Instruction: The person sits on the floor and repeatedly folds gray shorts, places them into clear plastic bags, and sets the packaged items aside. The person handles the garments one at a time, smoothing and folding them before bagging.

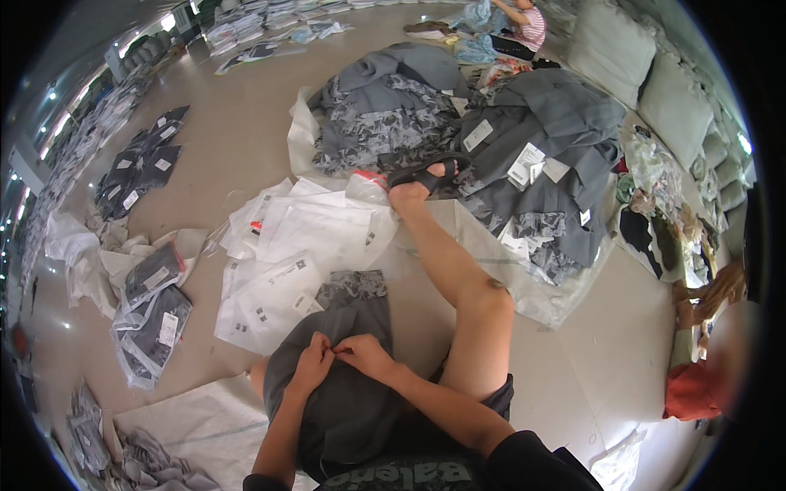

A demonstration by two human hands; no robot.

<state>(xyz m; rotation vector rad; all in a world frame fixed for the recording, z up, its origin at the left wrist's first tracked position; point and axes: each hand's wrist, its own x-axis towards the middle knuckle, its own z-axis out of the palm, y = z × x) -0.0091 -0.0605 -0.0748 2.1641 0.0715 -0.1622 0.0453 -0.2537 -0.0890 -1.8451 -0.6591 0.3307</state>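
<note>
Across my lap lies a dark grey garment (pixel 344 425) with a leaf-patterned section at its far end. My left hand (pixel 313 362) is closed in a pinch on its cloth. Right beside it my right hand (pixel 365 357) pinches the same spot, fingertips almost touching the left ones. Whatever small part sits between the fingertips is too small to make out. Just beyond the garment, flat white plastic bags (pixel 315 233) are spread in a loose stack on the floor.
Past my sandalled foot (pixel 430 173) lie two heaps of grey patterned garments (pixel 385 106) with white tags. Bagged dark garments (pixel 154 315) lie at left. Large white sacks (pixel 614 49) stand far right. One person (pixel 528 24) sits at the back; another, in red (pixel 692 391), is at right.
</note>
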